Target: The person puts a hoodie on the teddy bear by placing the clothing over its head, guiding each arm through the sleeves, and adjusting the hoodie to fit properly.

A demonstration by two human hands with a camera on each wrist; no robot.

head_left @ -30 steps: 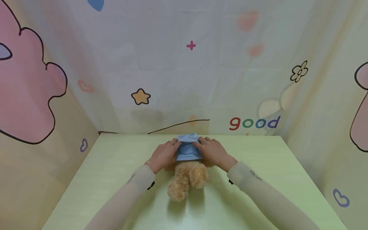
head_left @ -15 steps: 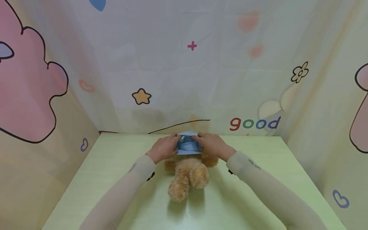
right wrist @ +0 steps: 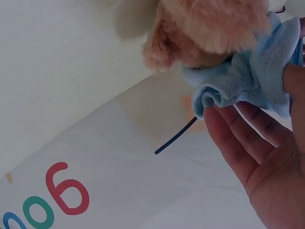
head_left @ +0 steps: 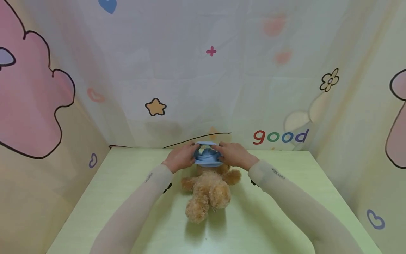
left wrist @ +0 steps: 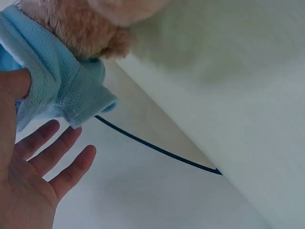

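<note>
and the blue garment [head_left: 207,163] is riding up! a second ago its lower hem hung down over the plush toy's [head_left: 208,188] upper body; now it sits at the toy's head end, and both of the toy's arms show, spread out sideways. the toy's legs haven't budged, pointing back toward the person. the garment's far opening, flatter earlier, now gapes in a loop beyond the toy.

both hands have moved up with it, farther past the toy's body. left hand [head_left: 180,157], at the left of the toy's head end: it pinches the cloth at that side, remaining fingers loosely extended beneath, a fingertip right at the fabric. right hand [head_left: 236,155], opposite, has the other side the same way, fingers stretched underneath.

now the edges: the tabletop's [head_left: 142,158] back edge runs just behind the toy's head, the printed backdrop [head_left: 190,70] rising right there, so room beyond the toy is tight; whether the garment touches the backdrop, can't tell. left and right of the toy, the tabletop spreads wide to its side edges, with more surface nearer than the feet, between the two sleeves [head_left: 139,201].
</note>
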